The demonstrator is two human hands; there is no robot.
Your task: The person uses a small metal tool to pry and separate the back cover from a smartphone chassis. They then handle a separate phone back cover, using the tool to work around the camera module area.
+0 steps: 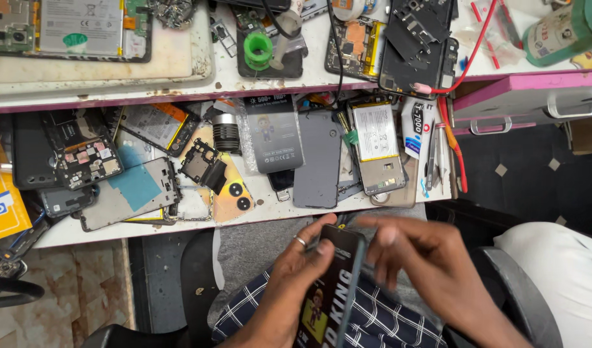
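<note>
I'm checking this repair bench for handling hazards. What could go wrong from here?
The left hand pinches the black packet by its edge over the lap, so it could slip to the floor. The right hand is blurred, so its grip is unclear. Loose phone parts crowd the shelf edge and could be knocked off.

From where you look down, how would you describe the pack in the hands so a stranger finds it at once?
Below the white shelf edge, over the checked lap, the left hand grips a flat black pack, with the right hand at its top edge. Unlike the similar grey pack lying on the shelf, it is held on edge and carries a yellow picture.
</note>
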